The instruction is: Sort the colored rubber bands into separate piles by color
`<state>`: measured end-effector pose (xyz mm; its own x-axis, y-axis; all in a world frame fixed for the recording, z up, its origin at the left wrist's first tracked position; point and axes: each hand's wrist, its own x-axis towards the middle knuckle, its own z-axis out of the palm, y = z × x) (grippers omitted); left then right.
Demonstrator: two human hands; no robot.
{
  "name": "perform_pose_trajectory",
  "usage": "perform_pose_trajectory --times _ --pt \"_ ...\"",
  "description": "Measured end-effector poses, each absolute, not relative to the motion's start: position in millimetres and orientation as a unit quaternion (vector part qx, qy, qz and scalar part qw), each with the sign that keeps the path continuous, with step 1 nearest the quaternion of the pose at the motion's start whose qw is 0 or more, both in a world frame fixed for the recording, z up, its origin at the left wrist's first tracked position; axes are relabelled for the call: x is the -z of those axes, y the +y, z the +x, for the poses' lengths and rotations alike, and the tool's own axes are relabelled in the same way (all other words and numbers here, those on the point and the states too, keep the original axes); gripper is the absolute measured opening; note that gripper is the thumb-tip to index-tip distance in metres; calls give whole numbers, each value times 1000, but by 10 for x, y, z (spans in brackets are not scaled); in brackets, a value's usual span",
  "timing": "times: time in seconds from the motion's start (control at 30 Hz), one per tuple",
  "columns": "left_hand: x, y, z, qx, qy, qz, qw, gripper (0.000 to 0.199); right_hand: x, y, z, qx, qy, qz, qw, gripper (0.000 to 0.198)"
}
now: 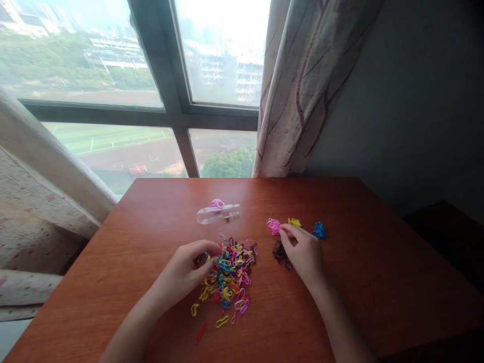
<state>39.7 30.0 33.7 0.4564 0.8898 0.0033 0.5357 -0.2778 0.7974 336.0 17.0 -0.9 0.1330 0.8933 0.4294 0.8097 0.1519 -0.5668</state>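
A mixed heap of small rubber bands (230, 272) in several colours lies on the table. My left hand (189, 264) reaches into its left edge, thumb and index finger slightly apart. Farther right, my right hand (302, 249) has thumb and index finger pinched at the edge of a pink rubber band pile (273, 226); the fingertips appear to have a pink rubber band between them, mostly hidden. Beside this hand are a black rubber band pile (280, 253), partly covered by it, a yellow pile (294, 222) behind it and a blue pile (319, 230) to its right.
A clear plastic container (217, 215) lies behind the mixed heap, with a purple item (217, 203) at it. Loose yellow (222, 321) and red (200, 333) bands lie nearer me on the wooden table (124, 242). Beyond its far edge are a window and curtain (295, 91).
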Motion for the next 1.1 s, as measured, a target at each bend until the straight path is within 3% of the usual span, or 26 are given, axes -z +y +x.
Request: perform_pose_trajectory --times 0.37,0.87,1.1 --pt "-259 313 437 -233 476 795 294 17 118 -487 2816 -188 -699 -577 377 18" --pt "-253 302 710 -86 473 867 130 19 154 -531 2772 -213 -678 -582 394 18" --pt "-262 289 683 -91 487 859 133 13 139 -540 2777 -223 -667 -580 411 17"
